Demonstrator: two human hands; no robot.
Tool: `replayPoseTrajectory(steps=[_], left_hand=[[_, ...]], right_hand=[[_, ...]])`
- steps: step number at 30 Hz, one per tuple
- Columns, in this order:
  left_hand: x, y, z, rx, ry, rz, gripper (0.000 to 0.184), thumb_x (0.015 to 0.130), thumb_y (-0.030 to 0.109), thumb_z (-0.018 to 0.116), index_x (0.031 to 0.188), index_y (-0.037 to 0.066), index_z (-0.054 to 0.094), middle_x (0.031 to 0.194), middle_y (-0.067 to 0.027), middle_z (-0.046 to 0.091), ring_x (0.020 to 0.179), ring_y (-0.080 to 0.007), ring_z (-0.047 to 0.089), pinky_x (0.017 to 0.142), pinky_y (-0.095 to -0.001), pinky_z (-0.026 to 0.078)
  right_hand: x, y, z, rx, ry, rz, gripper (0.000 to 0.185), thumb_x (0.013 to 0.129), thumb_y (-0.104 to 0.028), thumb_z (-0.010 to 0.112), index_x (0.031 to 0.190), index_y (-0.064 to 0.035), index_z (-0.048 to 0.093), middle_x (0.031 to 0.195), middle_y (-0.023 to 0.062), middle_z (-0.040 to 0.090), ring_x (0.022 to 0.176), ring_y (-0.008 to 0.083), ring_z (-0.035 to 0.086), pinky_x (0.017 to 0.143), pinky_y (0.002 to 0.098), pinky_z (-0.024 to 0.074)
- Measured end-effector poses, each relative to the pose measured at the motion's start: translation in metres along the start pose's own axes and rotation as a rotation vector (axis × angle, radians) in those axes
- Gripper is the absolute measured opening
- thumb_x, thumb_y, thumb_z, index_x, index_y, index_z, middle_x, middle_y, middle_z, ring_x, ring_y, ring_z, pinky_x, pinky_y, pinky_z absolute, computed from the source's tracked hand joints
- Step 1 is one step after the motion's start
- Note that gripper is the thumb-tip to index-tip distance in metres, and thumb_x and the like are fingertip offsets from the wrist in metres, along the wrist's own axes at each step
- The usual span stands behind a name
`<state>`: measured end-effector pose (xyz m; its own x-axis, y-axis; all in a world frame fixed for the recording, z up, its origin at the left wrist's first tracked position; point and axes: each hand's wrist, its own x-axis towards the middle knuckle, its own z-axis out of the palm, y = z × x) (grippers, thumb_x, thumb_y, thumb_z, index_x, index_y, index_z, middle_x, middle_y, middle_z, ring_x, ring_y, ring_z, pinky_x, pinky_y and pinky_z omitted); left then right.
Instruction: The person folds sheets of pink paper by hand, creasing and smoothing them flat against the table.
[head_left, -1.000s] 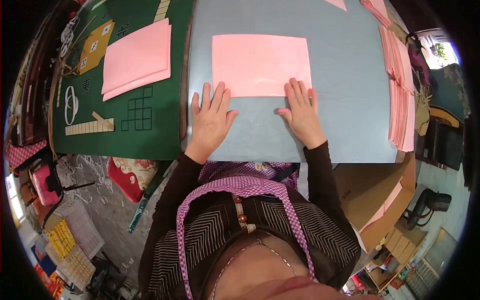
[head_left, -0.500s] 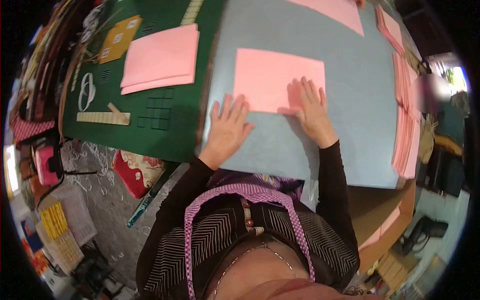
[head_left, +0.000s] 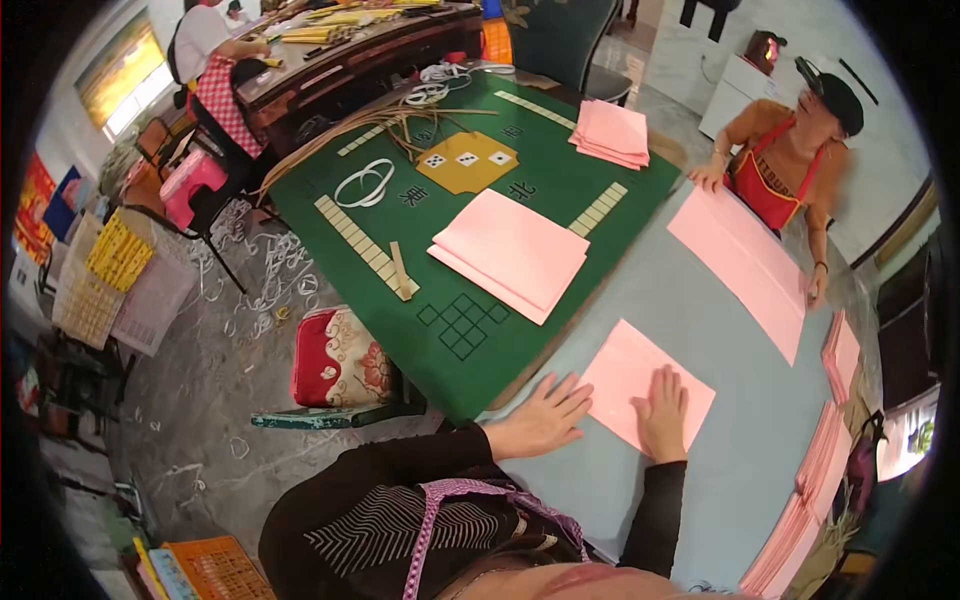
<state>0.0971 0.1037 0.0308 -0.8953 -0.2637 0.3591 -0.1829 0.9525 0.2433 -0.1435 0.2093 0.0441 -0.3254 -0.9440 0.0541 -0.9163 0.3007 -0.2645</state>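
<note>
In front of me a pink sheet [head_left: 628,365], paper or thin cloth, lies flat on the grey-blue tabletop [head_left: 580,500]. My right hand [head_left: 662,415] rests on its right part, palm down with the fingers stretched out. At the sheet's left edge is my left hand [head_left: 543,415], fingers apart, its fingertips at or just touching the border. Neither hand grips anything. Across the table, a co-worker's hands are at a larger pink sheet [head_left: 745,270] with a crease along it.
A green mat [head_left: 400,340] to the left carries a pink stack [head_left: 510,250], a smaller pink pile [head_left: 612,133], a white cord loop [head_left: 365,184] and a wooden strip [head_left: 400,268]. Pink bundles [head_left: 810,490] line the right edge. A red patterned chair [head_left: 340,360] stands at left.
My view has swung left and up, bringing the co-worker and more of the room into sight. My right hand stays flat on the sheet; the left remains by its left edge.
</note>
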Motion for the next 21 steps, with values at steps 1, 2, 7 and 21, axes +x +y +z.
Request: replayPoseTrajectory(steps=[1,2,7,21], left_hand=[[0.0,-0.001,-0.002,0.006,0.008,-0.01,0.055,0.091,0.037,0.057,0.131,-0.001,0.051,0.144,-0.0176,0.043,0.134,-0.0396,0.036,0.107,-0.0562,0.027],[0.0,0.0,-0.004,0.0,-0.005,-0.005,0.056,0.091,0.037,0.056,0.131,-0.002,0.05,0.144,-0.0178,0.042,0.134,-0.0401,0.036,0.107,-0.0565,0.027],[-0.002,0.002,-0.002,0.013,0.011,-0.01,0.058,0.092,0.038,0.056,0.133,-0.002,0.047,0.146,-0.0189,0.039,0.134,-0.0415,0.035,0.108,-0.0571,0.025],[0.069,0.063,0.062,-0.146,-0.04,0.193,0.086,0.081,0.058,0.061,0.136,-0.006,0.043,0.149,-0.024,0.033,0.14,-0.0416,0.028,0.111,-0.058,0.021]], right_hand=[[-0.003,0.006,-0.004,0.021,0.004,0.087,0.064,0.094,-0.033,0.049,0.145,0.003,0.031,0.154,0.0214,0.026,0.144,0.037,0.019,0.116,0.05,0.0122],[-0.006,0.013,-0.006,0.017,0.002,0.074,0.064,0.094,-0.033,0.049,0.145,0.003,0.031,0.154,0.0214,0.026,0.144,0.037,0.019,0.116,0.05,0.0122],[-0.023,0.066,-0.001,0.006,0.048,0.314,0.065,0.094,-0.034,0.048,0.146,0.0007,0.031,0.155,0.02,0.025,0.146,0.0339,0.017,0.118,0.048,0.0083],[-0.031,0.069,0.0,-0.012,0.051,0.333,0.064,0.097,-0.038,0.044,0.147,-0.0009,0.03,0.157,0.0165,0.023,0.146,0.0331,0.016,0.118,0.0475,0.0081]])
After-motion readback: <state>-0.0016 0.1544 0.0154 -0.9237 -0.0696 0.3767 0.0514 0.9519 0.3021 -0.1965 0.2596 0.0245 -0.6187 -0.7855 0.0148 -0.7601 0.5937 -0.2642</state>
